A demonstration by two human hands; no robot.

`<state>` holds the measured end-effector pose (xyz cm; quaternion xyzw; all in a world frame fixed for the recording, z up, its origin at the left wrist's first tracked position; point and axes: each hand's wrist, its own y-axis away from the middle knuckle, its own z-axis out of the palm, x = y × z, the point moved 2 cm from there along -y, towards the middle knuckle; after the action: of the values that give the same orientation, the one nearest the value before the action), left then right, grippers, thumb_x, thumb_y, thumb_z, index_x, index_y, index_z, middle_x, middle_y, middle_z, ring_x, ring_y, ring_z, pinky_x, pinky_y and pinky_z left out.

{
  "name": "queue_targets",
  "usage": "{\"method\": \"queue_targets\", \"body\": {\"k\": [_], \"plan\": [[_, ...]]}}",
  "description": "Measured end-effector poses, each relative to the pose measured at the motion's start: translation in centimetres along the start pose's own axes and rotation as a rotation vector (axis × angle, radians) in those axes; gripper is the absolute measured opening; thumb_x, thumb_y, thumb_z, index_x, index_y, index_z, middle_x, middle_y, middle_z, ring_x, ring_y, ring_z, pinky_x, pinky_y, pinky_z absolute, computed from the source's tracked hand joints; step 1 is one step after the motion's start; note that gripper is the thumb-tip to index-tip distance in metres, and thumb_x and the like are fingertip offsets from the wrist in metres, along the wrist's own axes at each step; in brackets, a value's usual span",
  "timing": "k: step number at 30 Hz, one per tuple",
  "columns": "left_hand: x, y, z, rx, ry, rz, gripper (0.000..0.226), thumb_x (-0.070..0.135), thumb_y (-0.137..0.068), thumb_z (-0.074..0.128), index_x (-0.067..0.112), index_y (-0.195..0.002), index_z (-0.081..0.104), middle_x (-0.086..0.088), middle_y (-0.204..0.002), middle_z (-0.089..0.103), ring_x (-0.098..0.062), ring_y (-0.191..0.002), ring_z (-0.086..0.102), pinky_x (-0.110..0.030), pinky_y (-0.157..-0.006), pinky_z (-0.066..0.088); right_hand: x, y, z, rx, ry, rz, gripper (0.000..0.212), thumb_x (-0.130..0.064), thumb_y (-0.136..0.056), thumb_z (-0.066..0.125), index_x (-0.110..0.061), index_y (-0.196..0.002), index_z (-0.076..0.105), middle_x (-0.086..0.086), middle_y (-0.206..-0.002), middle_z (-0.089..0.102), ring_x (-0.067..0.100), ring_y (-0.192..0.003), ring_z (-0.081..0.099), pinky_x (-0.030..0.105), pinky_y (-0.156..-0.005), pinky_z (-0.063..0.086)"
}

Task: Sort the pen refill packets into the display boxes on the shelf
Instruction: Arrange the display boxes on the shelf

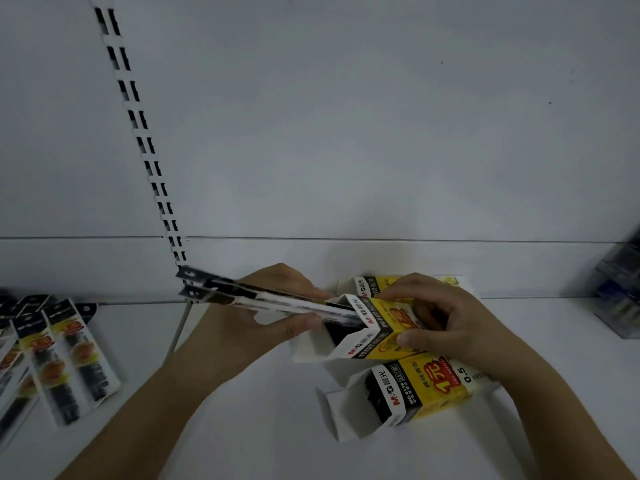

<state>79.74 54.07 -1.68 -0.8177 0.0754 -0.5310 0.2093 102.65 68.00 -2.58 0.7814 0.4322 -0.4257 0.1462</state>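
My left hand [277, 306] grips a thin stack of pen refill packets [221, 292] between thumb and fingers, with one end of the stack inside the open mouth of a yellow and white display box [381, 327]. My right hand [446, 320] holds that box tilted above the shelf, thumb on its front and fingers over its top. A second open display box [408, 393] lies on the shelf just below it, dark refills showing inside. A third box [367, 284] lies behind, mostly hidden by my hands.
Several loose refill packets [65, 358] lie fanned out at the left of the white shelf [242, 427]. A slotted upright [138, 133] runs up the back panel. A clear plastic container [620, 292] stands at the right edge.
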Motion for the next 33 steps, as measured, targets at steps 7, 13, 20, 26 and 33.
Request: {"method": "queue_targets", "body": {"k": [7,13,20,26,33], "plan": [[-0.7,-0.2,1.4,0.151,-0.001,0.071,0.018,0.025,-0.072,0.085,0.026,-0.082,0.071,0.005,-0.09,0.068,-0.013,-0.085,0.066,-0.022,-0.072,0.051,0.1,-0.2,0.0,0.032,0.001,0.005,0.046,-0.06,-0.067,0.071,-0.05,-0.111,0.064,-0.018,-0.114,0.061,0.005,-0.057,0.045,0.016,-0.056,0.041],[-1.7,-0.1,1.7,0.032,-0.022,0.022,0.034,0.037,-0.061,0.085,0.035,-0.093,0.073,0.005,-0.077,0.055,-0.009,-0.066,0.051,-0.016,-0.061,0.04,0.1,-0.2,0.0,0.042,-0.015,0.012,0.045,-0.057,-0.066,0.072,-0.048,-0.11,0.065,-0.016,-0.113,0.062,0.004,-0.057,0.043,0.018,-0.056,0.041],[-0.9,-0.4,-1.8,-0.048,0.029,-0.057,0.057,0.029,-0.062,0.089,0.032,-0.113,0.065,-0.003,-0.084,0.066,-0.018,-0.072,0.066,-0.023,-0.068,0.053,0.5,0.1,-0.7,0.096,-0.093,0.029,0.045,-0.056,-0.067,0.071,-0.045,-0.11,0.067,-0.013,-0.101,0.063,0.01,-0.059,0.04,0.025,-0.058,0.04],[-0.2,-0.4,-1.7,0.097,0.138,-0.111,0.021,0.02,-0.061,0.083,0.029,-0.078,0.073,0.007,-0.079,0.072,-0.007,-0.07,0.067,-0.016,-0.062,0.051,0.5,0.1,-0.6,0.107,-0.089,0.021,0.045,-0.055,-0.067,0.072,-0.043,-0.111,0.067,-0.01,-0.107,0.064,0.006,-0.057,0.039,0.018,-0.056,0.038],[-2.4,0.0,1.6,-0.03,-0.123,-0.073,0.043,0.041,-0.058,0.085,0.036,-0.095,0.065,0.011,-0.081,0.056,-0.004,-0.066,0.047,-0.014,-0.06,0.039,0.4,-0.2,0.2,0.047,0.06,0.011,0.049,-0.062,-0.065,0.072,-0.047,-0.111,0.067,-0.019,-0.113,0.061,0.003,-0.058,0.046,0.013,-0.058,0.041]]}}
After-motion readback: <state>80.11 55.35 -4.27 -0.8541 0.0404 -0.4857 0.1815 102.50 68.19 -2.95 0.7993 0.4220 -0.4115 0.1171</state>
